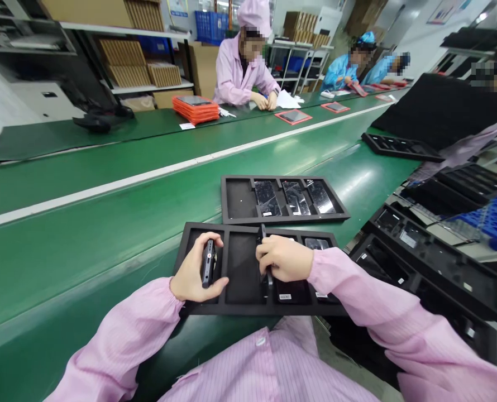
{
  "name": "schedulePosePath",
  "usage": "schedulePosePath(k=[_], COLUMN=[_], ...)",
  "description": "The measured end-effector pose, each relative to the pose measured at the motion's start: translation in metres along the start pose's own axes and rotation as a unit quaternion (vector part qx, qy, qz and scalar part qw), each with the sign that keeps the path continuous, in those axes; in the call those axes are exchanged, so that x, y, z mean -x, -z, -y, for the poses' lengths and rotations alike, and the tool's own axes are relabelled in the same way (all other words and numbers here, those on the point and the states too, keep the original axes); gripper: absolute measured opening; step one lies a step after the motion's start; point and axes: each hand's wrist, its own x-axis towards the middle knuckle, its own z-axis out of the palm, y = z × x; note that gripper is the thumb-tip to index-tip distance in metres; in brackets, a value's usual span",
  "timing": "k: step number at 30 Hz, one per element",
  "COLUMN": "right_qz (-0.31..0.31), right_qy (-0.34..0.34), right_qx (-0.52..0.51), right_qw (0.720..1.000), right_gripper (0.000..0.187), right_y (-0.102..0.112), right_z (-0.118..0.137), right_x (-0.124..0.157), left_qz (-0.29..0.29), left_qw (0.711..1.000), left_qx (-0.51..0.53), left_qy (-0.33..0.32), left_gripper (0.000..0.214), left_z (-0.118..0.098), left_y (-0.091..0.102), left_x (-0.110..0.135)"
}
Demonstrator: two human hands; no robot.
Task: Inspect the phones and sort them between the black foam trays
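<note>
My left hand [196,271] is closed on a black phone-like device [208,262], held on edge above the left slot of the near black tray [240,308]. My right hand [284,258] grips a second black device [263,237] standing on edge over a middle slot of that tray. Two wrapped devices [318,244] lie in the tray's right slots, partly hidden by my right hand and sleeve. Beyond it lies a second black tray [227,218] with three wrapped devices [295,197] and one empty slot at its left.
Both trays sit on a green conveyor belt [106,223] with a white stripe. Stacks of black trays [441,262] stand at my right. Across the belt a person in pink [242,67] works beside orange trays [196,109]; two people in blue [357,67] sit farther right.
</note>
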Motion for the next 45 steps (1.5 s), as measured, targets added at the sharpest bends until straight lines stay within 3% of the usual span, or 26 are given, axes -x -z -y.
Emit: schedulePosePath(k=[2, 4, 6, 9, 13, 17, 21, 23, 25, 29, 34, 36, 39, 40, 42, 45], right_qz=[-0.114, -0.212, -0.269, -0.3, -0.378, -0.435, -0.489, -0.502, -0.489, -0.438, -0.32, -0.31, -0.291, -0.275, -0.261, -0.243], right_qy=[-0.008, -0.035, -0.08, -0.122, -0.127, -0.136, -0.184, -0.199, -0.205, -0.196, -0.126, -0.121, -0.106, -0.129, -0.261, -0.511], right_qx=[-0.147, -0.284, -0.359, -0.394, -0.428, -0.496, -0.47, -0.453, -0.433, -0.342, -0.275, -0.249, -0.228, -0.213, -0.139, 0.025], right_qw=[0.983, 0.934, 0.89, 0.86, 0.811, 0.739, 0.712, 0.709, 0.729, 0.808, 0.898, 0.91, 0.923, 0.929, 0.919, 0.824], right_gripper=[0.022, 0.018, 0.016, 0.017, 0.012, 0.02, 0.031, 0.037, 0.041, 0.053, 0.103, 0.102, 0.086, 0.08, 0.067, 0.048], right_y=[0.008, 0.008, -0.001, -0.019, -0.035, -0.049, -0.066, -0.073, -0.077, -0.079, -0.086, -0.087, -0.079, -0.075, -0.068, -0.071], right_z=[0.002, 0.009, 0.018, 0.031, 0.041, 0.041, 0.036, 0.034, 0.035, 0.042, 0.044, 0.041, 0.032, 0.029, 0.024, 0.026], right_x=[0.007, 0.01, 0.007, -0.005, -0.019, -0.028, -0.036, -0.039, -0.038, -0.024, -0.014, -0.012, 0.002, 0.011, 0.034, 0.063], left_qz=[-0.011, -0.025, -0.027, -0.008, 0.031, 0.015, -0.001, 0.001, 0.007, 0.023, 0.01, -0.013, -0.047, -0.057, -0.069, -0.065], left_qw=[0.998, 0.994, 0.991, 0.988, 0.985, 0.984, 0.99, 0.991, 0.99, 0.99, 0.99, 0.991, 0.991, 0.992, 0.992, 0.994], left_qx=[0.019, 0.038, 0.057, 0.087, 0.125, 0.153, 0.135, 0.132, 0.136, 0.137, 0.118, 0.101, 0.104, 0.105, 0.1, 0.088], left_qy=[-0.05, -0.098, -0.121, -0.126, -0.118, -0.094, -0.04, -0.029, -0.029, -0.009, 0.072, 0.086, 0.064, 0.047, 0.014, -0.008], left_gripper=[0.075, 0.082, 0.088, 0.093, 0.101, 0.108, 0.114, 0.116, 0.116, 0.12, 0.109, 0.102, 0.095, 0.094, 0.095, 0.101], left_z=[-0.006, -0.013, -0.02, -0.026, -0.021, -0.01, 0.0, 0.002, 0.002, 0.0, -0.005, -0.01, -0.015, -0.016, -0.015, -0.013], left_y=[-0.006, -0.015, -0.026, -0.043, -0.058, -0.063, -0.065, -0.065, -0.066, -0.065, -0.064, -0.066, -0.071, -0.073, -0.075, -0.077], left_x=[-0.001, -0.006, -0.014, -0.025, -0.03, -0.024, -0.015, -0.013, -0.012, -0.014, -0.019, -0.019, -0.014, -0.012, -0.009, -0.004])
